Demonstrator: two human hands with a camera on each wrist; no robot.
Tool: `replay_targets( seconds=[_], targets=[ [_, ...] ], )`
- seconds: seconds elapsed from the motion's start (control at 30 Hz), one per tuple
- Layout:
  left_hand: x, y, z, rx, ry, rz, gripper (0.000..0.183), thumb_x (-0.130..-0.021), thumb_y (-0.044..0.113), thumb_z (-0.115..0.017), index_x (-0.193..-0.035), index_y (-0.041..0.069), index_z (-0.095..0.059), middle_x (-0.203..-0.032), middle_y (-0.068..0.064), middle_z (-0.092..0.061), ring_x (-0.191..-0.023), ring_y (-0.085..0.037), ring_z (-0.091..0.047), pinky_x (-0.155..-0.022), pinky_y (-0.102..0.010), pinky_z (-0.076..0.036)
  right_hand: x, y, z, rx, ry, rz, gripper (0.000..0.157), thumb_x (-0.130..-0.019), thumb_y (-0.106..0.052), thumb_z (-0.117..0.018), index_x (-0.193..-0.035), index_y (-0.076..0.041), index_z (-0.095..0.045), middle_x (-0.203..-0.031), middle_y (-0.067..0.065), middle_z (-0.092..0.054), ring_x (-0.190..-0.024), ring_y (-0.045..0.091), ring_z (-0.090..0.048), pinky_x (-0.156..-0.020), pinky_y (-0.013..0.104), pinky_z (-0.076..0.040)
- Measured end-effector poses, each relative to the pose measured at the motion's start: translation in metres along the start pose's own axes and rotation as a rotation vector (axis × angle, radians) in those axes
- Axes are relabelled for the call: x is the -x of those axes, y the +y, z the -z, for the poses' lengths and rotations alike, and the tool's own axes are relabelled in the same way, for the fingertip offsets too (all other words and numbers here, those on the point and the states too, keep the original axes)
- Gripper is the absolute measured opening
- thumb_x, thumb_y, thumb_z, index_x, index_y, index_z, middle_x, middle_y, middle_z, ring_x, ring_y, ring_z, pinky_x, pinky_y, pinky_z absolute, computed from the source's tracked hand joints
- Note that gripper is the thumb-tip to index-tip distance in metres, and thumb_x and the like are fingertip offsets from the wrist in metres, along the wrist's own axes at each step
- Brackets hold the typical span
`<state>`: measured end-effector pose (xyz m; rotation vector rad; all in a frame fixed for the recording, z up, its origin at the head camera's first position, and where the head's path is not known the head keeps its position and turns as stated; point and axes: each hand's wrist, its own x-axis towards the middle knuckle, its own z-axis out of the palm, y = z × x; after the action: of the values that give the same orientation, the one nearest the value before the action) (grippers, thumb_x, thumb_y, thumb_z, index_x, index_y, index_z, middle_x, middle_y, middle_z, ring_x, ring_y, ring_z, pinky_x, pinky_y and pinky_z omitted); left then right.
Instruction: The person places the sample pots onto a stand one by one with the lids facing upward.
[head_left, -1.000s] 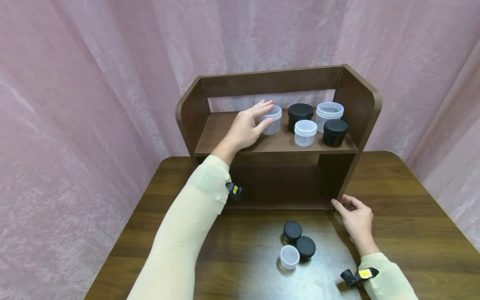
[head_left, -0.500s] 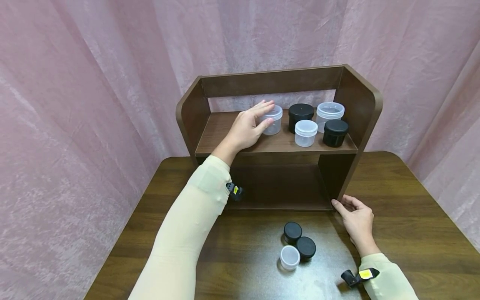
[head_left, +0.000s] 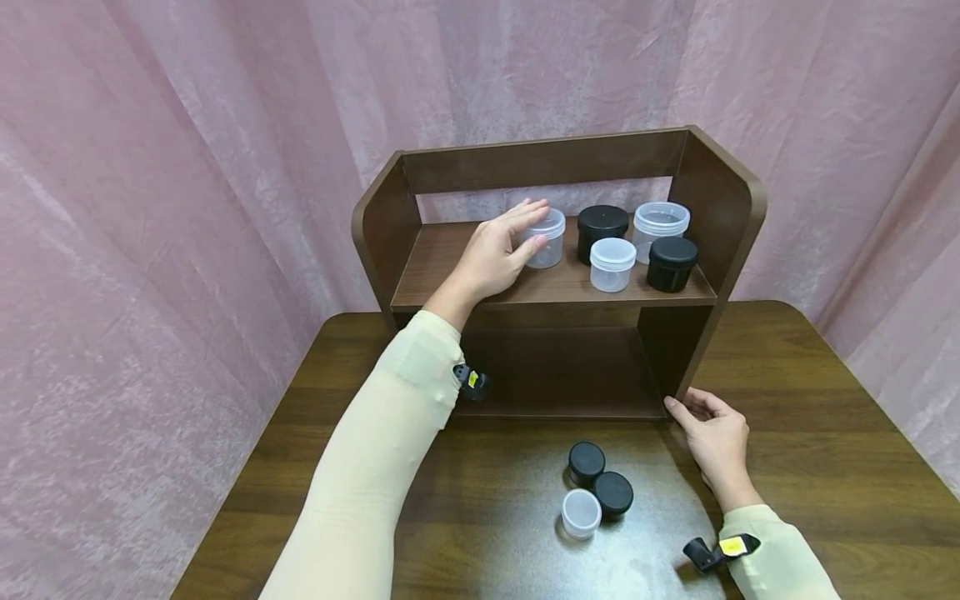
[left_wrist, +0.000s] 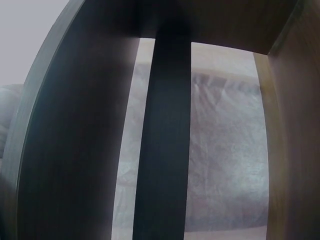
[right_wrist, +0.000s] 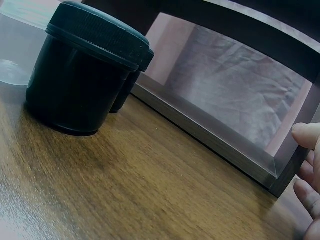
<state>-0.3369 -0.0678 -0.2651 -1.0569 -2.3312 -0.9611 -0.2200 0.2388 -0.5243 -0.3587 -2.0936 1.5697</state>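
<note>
On the upper board of a brown wooden shelf (head_left: 547, 147) stands a clear plastic jar (head_left: 551, 252), at the left end of the group. My left hand (head_left: 486, 260) grips this jar from its left side, thumb in front and fingers across the lid. Low on the right, my right hand (head_left: 718, 446) holds the shelf's front bottom corner, the thumb on the front edge and the other fingers around the outer side. In the right wrist view the fingertips (right_wrist: 304, 134) show beside that corner. The left wrist view shows the shelf's lower compartment.
Right of the gripped jar stand a large black jar (head_left: 602, 236), a small clear jar (head_left: 612, 267), a large clear jar (head_left: 660, 227) and a small black jar (head_left: 672, 265). On the table (head_left: 487, 517), two black jars (head_left: 613, 493) and a small clear-lidded jar (head_left: 581, 512) stand together.
</note>
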Motion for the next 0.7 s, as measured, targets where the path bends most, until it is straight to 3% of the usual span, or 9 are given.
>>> replay_targets(
  seconds=[0.33,0.57,0.7],
  targets=[
    [0.0014,0.0008,0.0013,-0.021,0.001,-0.022,0.045,-0.095,0.017,-0.061,-0.137,0.002,-0.052,-0.143,-0.006,-0.048,-0.139,-0.007,-0.03,-0.112,-0.019,-0.02,0.0016,-0.005,0.0017,0.025,-0.014,-0.016,0.034,-0.079,-0.022,-0.081,-0.102,0.0,-0.071,-0.081,-0.012,-0.067,-0.075,-0.006,-0.061,-0.064,0.009,-0.047],
    [0.0031,-0.0004,0.0047,-0.024,0.072,-0.047,0.045,-0.094,0.016,-0.064,-0.136,0.003,-0.054,-0.141,-0.007,-0.051,-0.138,-0.009,-0.032,-0.112,-0.021,-0.021,0.0019,-0.0056,-0.0021,0.014,-0.021,-0.019,0.034,-0.078,-0.022,-0.081,-0.102,0.0,-0.071,-0.081,-0.013,-0.067,-0.075,-0.004,-0.061,-0.063,0.009,-0.048],
    [0.0053,-0.0017,0.0074,-0.013,0.126,-0.075,0.044,-0.094,0.015,-0.064,-0.134,0.001,-0.055,-0.14,-0.01,-0.052,-0.138,-0.018,-0.037,-0.112,-0.022,-0.023,0.0022,-0.0057,-0.0045,0.014,-0.029,-0.022,0.035,-0.079,-0.023,-0.081,-0.103,0.0,-0.071,-0.081,-0.013,-0.066,-0.075,-0.004,-0.061,-0.063,0.009,-0.048]
  ],
)
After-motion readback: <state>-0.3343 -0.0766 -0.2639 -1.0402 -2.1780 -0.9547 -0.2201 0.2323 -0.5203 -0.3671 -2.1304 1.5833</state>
